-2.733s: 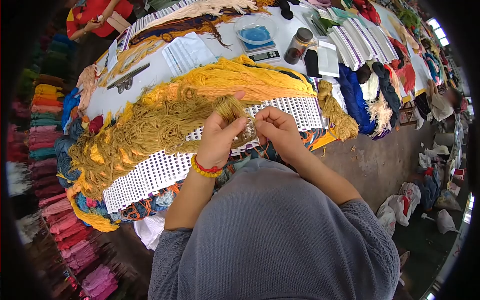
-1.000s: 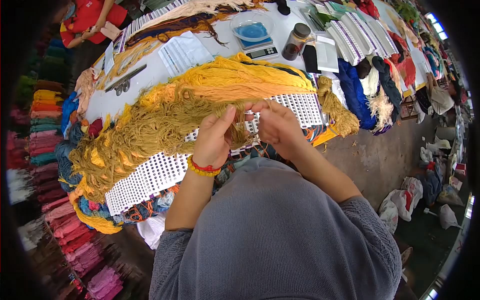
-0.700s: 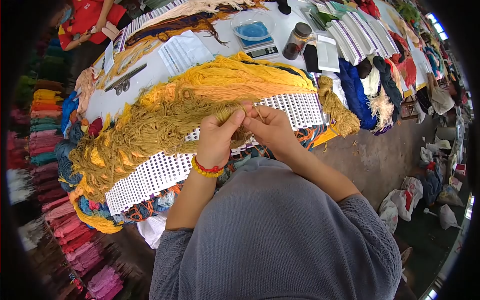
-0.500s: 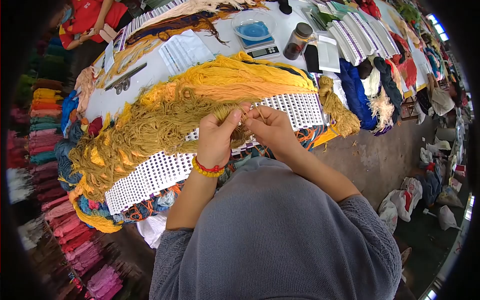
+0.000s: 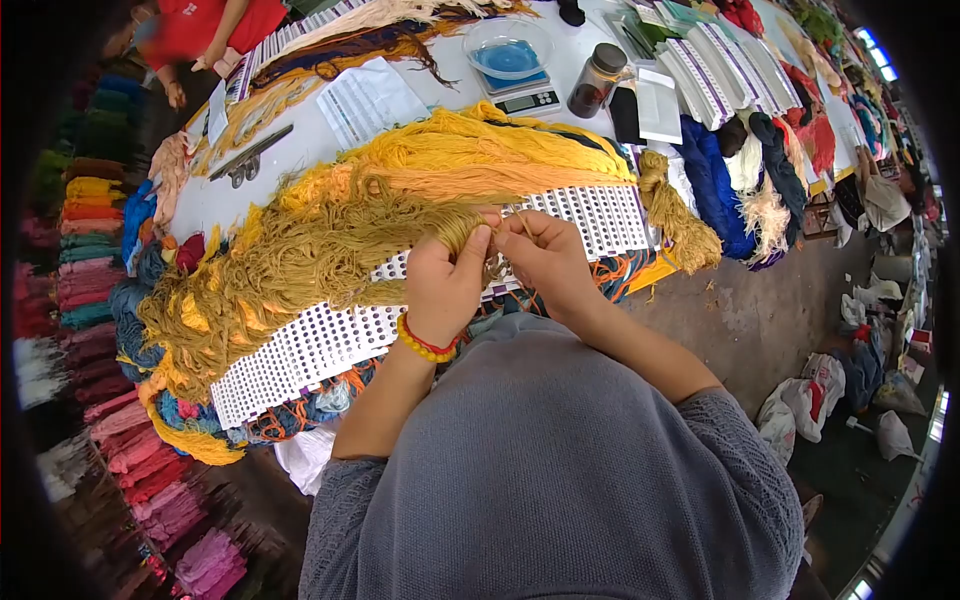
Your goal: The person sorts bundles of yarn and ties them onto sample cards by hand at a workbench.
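Observation:
My left hand (image 5: 447, 285) is closed around one end of an olive-gold thread skein (image 5: 300, 245), with the thumb pressed on top. The rest of that skein spreads loosely to the left over orange-yellow thread (image 5: 420, 170). Close beside it, my right hand (image 5: 545, 258) pinches a few strands at the skein's end, its fingertips almost touching the left thumb. White strips with rows of dark holes (image 5: 300, 365) lie beneath the skein and my hands. Exactly how the strands run between my fingertips is too small to tell.
Beyond the yarn stand a digital scale (image 5: 527, 100) with a clear dish (image 5: 507, 50) and a dark jar (image 5: 598, 82). Scissors (image 5: 250, 160) lie at the left near a printed sheet (image 5: 370, 105). Blue skeins (image 5: 712, 185) hang at right. A person in red (image 5: 215, 30) is at upper left.
My left hand has shifted slightly right and turned, showing more of the gathered skein end. My right hand stays close with its pinch. The person in red has moved their arms.

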`<state>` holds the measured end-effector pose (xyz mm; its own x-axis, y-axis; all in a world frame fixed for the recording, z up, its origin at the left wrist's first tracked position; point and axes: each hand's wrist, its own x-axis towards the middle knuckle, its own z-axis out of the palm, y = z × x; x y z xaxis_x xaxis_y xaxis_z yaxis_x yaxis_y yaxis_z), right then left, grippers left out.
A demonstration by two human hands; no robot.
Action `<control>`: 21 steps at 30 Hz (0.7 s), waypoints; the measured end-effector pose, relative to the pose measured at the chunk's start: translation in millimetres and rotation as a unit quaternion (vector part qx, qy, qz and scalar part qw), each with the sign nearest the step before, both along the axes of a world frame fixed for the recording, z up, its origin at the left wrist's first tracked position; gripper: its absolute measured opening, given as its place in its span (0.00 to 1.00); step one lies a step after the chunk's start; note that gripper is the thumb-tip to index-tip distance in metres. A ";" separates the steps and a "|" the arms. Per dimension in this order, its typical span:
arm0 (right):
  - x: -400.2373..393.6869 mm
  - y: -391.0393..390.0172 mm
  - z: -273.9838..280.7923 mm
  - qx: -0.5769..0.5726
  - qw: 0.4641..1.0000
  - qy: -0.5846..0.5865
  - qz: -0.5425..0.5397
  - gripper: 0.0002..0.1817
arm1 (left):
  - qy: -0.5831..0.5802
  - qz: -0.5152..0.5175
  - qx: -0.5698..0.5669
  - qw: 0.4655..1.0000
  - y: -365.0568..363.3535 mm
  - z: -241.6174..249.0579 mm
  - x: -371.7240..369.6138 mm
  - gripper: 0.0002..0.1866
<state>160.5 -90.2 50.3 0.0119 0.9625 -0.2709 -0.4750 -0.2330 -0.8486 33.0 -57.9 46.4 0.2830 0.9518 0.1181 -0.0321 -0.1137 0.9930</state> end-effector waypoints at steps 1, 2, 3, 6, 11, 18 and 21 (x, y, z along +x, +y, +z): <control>-0.4 0.1 -0.5 0.006 1.000 -0.014 -0.007 0.04 | 0.059 0.012 0.061 0.996 -0.5 -0.7 0.3 0.08; -0.6 0.1 -1.1 0.013 0.999 -0.028 -0.013 0.04 | 0.059 0.012 0.060 0.996 -0.8 -0.6 0.7 0.08; -0.5 0.3 -2.6 0.013 0.999 -0.027 -0.013 0.04 | 0.058 0.012 0.052 0.997 -1.1 -0.3 1.0 0.08; -0.4 0.2 -7.5 0.027 0.998 -0.046 -0.023 0.05 | 0.036 0.010 0.022 0.999 -1.8 -0.6 2.2 0.08; -1.8 -0.3 -14.4 0.043 0.997 -0.055 -0.046 0.06 | -0.003 -0.008 -0.060 0.998 -1.4 4.0 0.6 0.09; 0.1 2.5 -20.3 0.103 0.985 -0.111 -0.082 0.05 | -0.164 -0.008 -0.168 0.972 1.7 2.2 0.6 0.10; 13.3 7.5 3.4 -0.092 0.977 0.188 0.043 0.08 | -0.227 -0.016 -0.238 0.944 3.7 4.3 -4.0 0.11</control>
